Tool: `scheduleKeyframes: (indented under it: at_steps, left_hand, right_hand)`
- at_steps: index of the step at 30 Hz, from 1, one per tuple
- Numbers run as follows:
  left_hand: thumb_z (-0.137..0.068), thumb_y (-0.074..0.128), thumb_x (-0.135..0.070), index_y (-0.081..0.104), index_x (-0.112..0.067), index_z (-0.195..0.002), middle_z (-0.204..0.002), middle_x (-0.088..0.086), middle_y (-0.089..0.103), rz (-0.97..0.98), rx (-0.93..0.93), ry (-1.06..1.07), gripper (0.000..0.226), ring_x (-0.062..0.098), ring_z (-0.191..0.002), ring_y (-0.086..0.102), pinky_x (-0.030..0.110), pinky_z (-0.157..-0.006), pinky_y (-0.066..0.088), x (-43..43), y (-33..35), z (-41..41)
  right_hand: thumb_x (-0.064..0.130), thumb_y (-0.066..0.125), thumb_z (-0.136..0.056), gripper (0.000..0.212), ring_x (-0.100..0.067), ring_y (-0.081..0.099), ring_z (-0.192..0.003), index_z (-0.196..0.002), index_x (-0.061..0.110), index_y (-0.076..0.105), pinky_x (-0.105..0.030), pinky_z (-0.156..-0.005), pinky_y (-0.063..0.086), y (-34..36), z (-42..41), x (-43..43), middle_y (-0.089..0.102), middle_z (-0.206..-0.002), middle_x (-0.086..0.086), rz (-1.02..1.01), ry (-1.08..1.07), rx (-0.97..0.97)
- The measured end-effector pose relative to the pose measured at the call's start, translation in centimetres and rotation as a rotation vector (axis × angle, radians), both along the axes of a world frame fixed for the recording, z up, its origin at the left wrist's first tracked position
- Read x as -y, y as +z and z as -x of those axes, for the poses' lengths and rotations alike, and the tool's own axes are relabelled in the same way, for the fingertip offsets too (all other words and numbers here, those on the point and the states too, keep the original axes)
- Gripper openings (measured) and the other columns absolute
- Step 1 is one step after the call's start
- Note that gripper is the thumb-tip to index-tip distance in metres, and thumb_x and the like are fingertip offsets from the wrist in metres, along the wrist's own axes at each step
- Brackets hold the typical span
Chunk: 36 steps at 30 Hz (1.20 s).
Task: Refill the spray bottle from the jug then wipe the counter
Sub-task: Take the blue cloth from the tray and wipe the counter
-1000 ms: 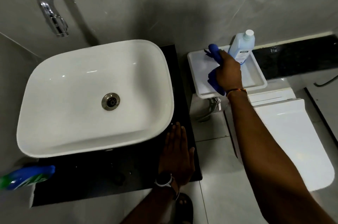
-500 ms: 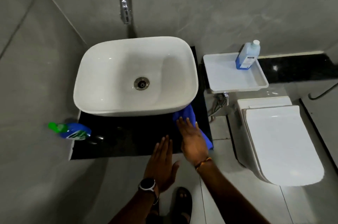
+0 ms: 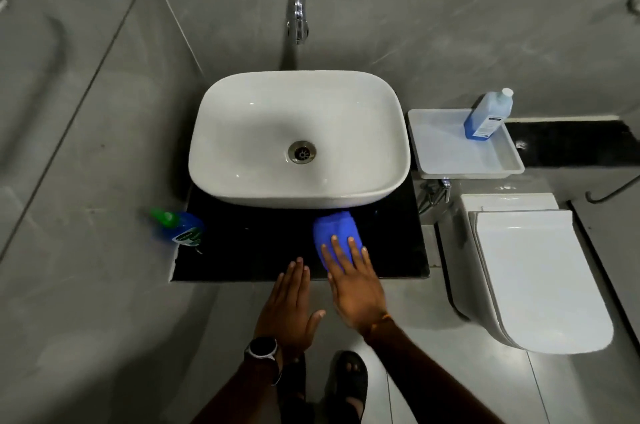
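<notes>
A blue cloth (image 3: 334, 228) lies on the black counter (image 3: 256, 250), just in front of the white basin. My right hand (image 3: 353, 288) presses flat on the cloth's near half, fingers spread. My left hand (image 3: 289, 306) is flat and empty, with its fingertips at the counter's front edge, just left of the right hand. The blue spray bottle (image 3: 181, 226) with a green top lies at the counter's left end. On the right, the pale blue jug (image 3: 486, 117) with a white cap stands in the far corner of a white tray (image 3: 446, 150).
The white basin (image 3: 242, 133) covers most of the counter, with a chrome tap (image 3: 297, 1) on the wall above it. A white toilet (image 3: 530, 271) with its lid down stands at the right. Grey tiled walls close in the left and back.
My right hand has brought the blue cloth from the tray down to the counter and slid it leftward along the front strip. My left hand pulled back to the counter's edge.
</notes>
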<state>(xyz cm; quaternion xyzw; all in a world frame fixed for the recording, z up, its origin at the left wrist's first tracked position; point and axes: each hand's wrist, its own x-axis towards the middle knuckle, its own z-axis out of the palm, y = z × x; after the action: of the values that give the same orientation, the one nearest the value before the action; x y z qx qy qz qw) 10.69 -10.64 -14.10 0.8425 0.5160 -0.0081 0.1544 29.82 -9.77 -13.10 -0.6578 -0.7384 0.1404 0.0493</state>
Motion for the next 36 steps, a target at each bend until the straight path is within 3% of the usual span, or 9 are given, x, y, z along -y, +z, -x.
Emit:
scheduleKeyframes:
  at_steps: [3,7,13,18,21,24,27,30,36]
  left_hand:
    - [-0.09,0.047,-0.058,0.025,-0.003,-0.154,-0.166,0.015,0.016,-0.01,0.015,0.032,0.087,0.027,-0.155,0.014,0.041,-0.123,0.014,0.2,0.0,2.3]
    - [-0.09,0.044,-0.059,0.023,-0.003,-0.155,-0.166,0.015,0.015,-0.009,-0.006,0.066,0.088,0.028,-0.155,0.015,0.037,-0.124,0.006,-0.2,0.5,4.3]
    - [-0.09,0.042,-0.06,0.021,-0.002,-0.155,-0.166,0.015,0.011,0.008,0.006,0.219,0.09,0.028,-0.155,0.013,0.032,-0.124,0.001,-0.4,0.9,8.0]
    - [-0.091,0.04,-0.062,0.015,-0.003,-0.156,-0.167,0.015,0.005,0.025,0.004,0.242,0.092,0.029,-0.156,0.007,0.034,-0.125,0.003,-0.5,0.6,9.7]
    - [-0.09,0.042,-0.061,0.013,-0.001,-0.156,-0.167,0.018,0.003,0.047,0.02,0.287,0.094,0.032,-0.156,0.008,0.036,-0.125,0.005,-0.7,0.7,9.9]
    - [-0.09,0.04,-0.062,0.015,0.001,-0.155,-0.167,0.019,0.003,0.074,0.039,0.36,0.094,0.032,-0.155,0.008,0.035,-0.126,0.003,-0.2,0.7,11.0]
    - [-0.091,0.035,-0.066,0.015,0.001,-0.155,-0.167,0.018,0.004,0.06,0.053,0.427,0.095,0.034,-0.155,0.012,0.037,-0.125,0.009,0.0,1.0,12.3]
    - [-0.091,0.032,-0.066,0.013,0.003,-0.155,-0.166,0.021,0.006,0.052,0.038,0.447,0.096,0.036,-0.154,0.013,0.041,-0.124,0.014,-0.2,1.2,13.2]
    - [-0.084,0.04,-0.055,0.012,0.005,-0.153,-0.164,0.024,0.007,0.05,0.066,0.512,0.096,0.039,-0.153,0.01,0.052,-0.124,0.019,-0.3,2.4,14.5]
  right_hand:
    - [0.032,0.036,-0.105,0.06,-0.03,0.008,-0.157,-0.162,0.031,0.017,-0.054,-0.124,0.017,0.7,-2.7,1.2,0.011,-0.17,0.006,0.009,-0.051,0.01]
    - [0.025,0.041,-0.105,0.064,-0.042,0.003,-0.156,-0.163,0.023,0.013,-0.057,-0.125,0.01,2.4,1.1,-4.0,0.004,-0.17,-0.001,0.102,-0.258,-0.05]
    - [0.011,0.06,-0.079,0.093,-0.034,0.008,-0.156,-0.161,0.026,0.02,-0.05,-0.126,0.012,1.8,4.4,-0.9,0.01,-0.169,0.006,0.091,0.179,-0.036]
    - [0.016,0.052,-0.091,0.09,-0.037,-0.013,-0.155,-0.162,0.027,-0.001,-0.051,-0.127,-0.003,2.2,8.4,-4.5,-0.017,-0.166,0.007,0.156,-0.107,-0.019]
    - [0.023,0.051,-0.092,0.084,-0.038,-0.011,-0.155,-0.163,0.025,0.005,-0.053,-0.126,-0.003,2.0,13.6,-4.5,-0.011,-0.168,0.006,0.149,0.103,-0.05]
    - [0.029,0.042,-0.094,0.073,-0.027,-0.005,-0.157,-0.162,0.03,0.016,-0.045,-0.128,-0.001,1.1,11.6,-1.8,0.004,-0.169,0.01,0.109,0.352,-0.087]
    - [0.018,0.038,-0.09,0.074,-0.023,-0.001,-0.158,-0.16,0.033,0.02,-0.042,-0.128,0.001,1.2,9.3,-1.7,0.008,-0.168,0.014,0.072,0.182,-0.124]
    - [0.013,0.048,-0.09,0.083,-0.031,-0.01,-0.157,-0.162,0.031,0.011,-0.042,-0.126,-0.01,2.0,13.6,-4.4,-0.006,-0.167,0.013,0.14,0.065,-0.127]
    - [0.008,0.046,-0.093,0.074,-0.023,-0.008,-0.154,-0.16,0.032,0.025,-0.039,-0.125,-0.013,1.3,16.4,-2.8,0.013,-0.167,0.014,0.14,0.391,-0.207]
